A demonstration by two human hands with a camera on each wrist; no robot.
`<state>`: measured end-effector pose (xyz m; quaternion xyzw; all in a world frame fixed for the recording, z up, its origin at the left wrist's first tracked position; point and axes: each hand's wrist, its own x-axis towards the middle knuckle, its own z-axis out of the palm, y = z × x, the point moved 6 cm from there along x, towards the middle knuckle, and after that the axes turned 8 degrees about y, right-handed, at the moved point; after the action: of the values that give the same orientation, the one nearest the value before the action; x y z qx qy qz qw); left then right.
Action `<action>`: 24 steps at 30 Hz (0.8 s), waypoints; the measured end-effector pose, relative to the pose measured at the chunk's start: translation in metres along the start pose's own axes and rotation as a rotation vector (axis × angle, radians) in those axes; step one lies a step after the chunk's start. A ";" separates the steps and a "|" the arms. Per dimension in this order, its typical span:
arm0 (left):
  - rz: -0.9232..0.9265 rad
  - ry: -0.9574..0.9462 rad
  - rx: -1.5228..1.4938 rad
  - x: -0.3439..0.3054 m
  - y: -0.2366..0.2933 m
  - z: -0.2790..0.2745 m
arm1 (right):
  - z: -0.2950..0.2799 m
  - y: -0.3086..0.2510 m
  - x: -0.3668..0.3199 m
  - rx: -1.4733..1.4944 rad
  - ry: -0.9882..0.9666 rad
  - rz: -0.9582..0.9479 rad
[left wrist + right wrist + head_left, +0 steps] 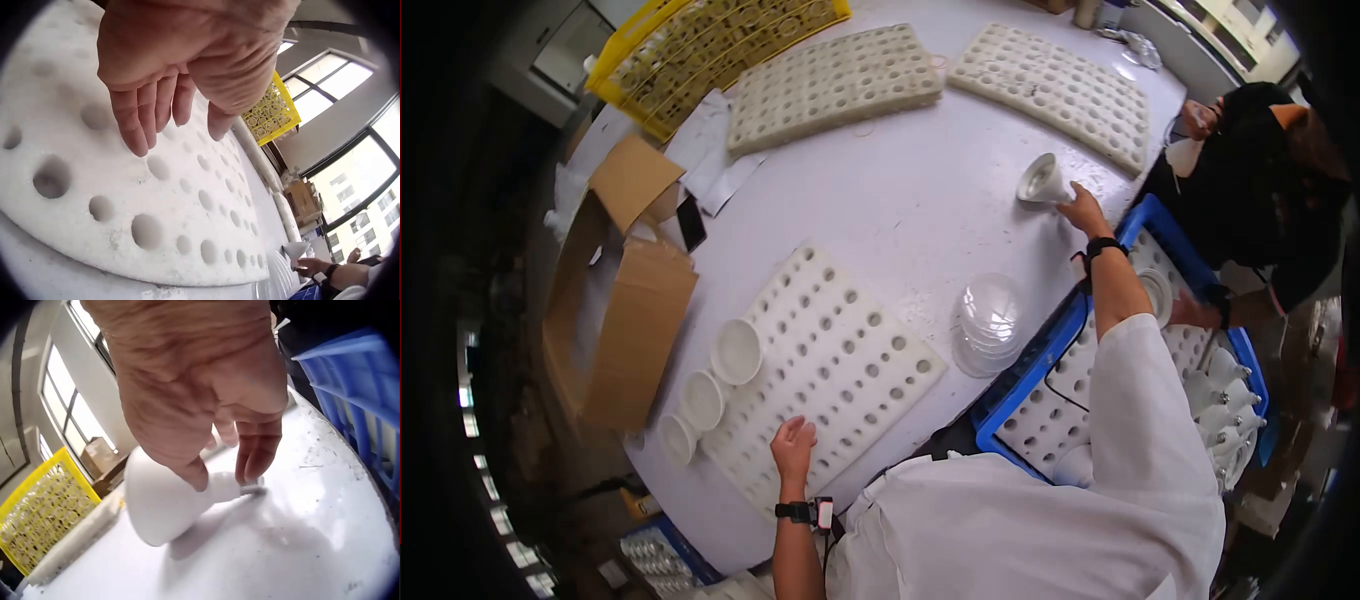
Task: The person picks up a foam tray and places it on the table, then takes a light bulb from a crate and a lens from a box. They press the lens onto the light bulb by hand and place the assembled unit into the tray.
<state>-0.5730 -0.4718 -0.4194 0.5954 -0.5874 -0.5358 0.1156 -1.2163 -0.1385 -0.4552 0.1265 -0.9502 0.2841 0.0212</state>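
Observation:
The right hand (1084, 212) pinches a white cone-shaped lamp housing (1043, 180) by its narrow end near the table's right side. In the right wrist view the housing (164, 499) lies on its side on the table, the thumb and fingers of the hand (200, 394) at its neck. Over the white foam board (840, 350) with rows of holes hovers the left hand (794, 446), holding nothing. Its fingers hang relaxed above the holes in the left wrist view, where the hand (181, 69) is close to the board (119, 187).
Three white cups (737, 352) line the foam board's left edge. Clear domes (988, 325) are stacked beside a blue crate (1022, 390). Two more foam boards (835, 88), a yellow crate (622, 55) and a cardboard box (632, 345) surround them. Another person (1250, 190) is at the right.

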 end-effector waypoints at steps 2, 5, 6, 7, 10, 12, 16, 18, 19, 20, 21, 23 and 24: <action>0.306 -0.016 0.456 -0.019 0.017 0.011 | 0.007 -0.010 -0.001 0.013 -0.176 0.034; 0.662 -0.066 1.050 -0.060 0.042 0.040 | 0.009 -0.034 -0.015 -0.260 -0.123 0.112; 0.656 -0.059 1.050 -0.059 0.035 0.036 | 0.013 -0.034 -0.018 -0.256 -0.127 0.105; 0.682 -0.092 1.024 -0.055 0.023 0.035 | 0.015 -0.037 -0.022 -0.230 -0.128 0.057; 0.751 -0.129 0.961 -0.045 0.009 0.033 | -0.009 -0.076 -0.037 -0.054 -0.111 0.041; 0.790 -0.145 0.930 -0.048 0.009 0.031 | -0.027 -0.114 -0.061 0.194 -0.068 0.016; 0.635 -0.199 0.827 -0.046 0.027 0.034 | -0.055 -0.219 -0.155 0.519 -0.269 -0.078; 0.545 -0.221 0.606 -0.046 0.039 0.039 | -0.050 -0.268 -0.220 0.624 -0.479 -0.075; 0.404 -0.370 0.200 -0.051 0.047 0.047 | -0.033 -0.280 -0.253 0.632 -0.625 -0.061; 0.249 -0.506 -0.205 -0.059 0.058 0.055 | -0.024 -0.297 -0.291 0.621 -0.754 -0.038; 0.233 -0.581 -0.342 -0.071 0.075 0.062 | -0.012 -0.310 -0.323 0.696 -0.731 -0.216; 0.173 -0.637 -0.450 -0.069 0.074 0.069 | 0.001 -0.333 -0.376 0.656 -0.782 -0.470; 0.112 -0.683 -0.552 -0.071 0.070 0.074 | 0.012 -0.337 -0.395 0.608 -0.780 -0.524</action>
<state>-0.6517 -0.3973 -0.3594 0.2984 -0.4581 -0.8315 0.0983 -0.7491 -0.3266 -0.3290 0.4546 -0.6996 0.4628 -0.2995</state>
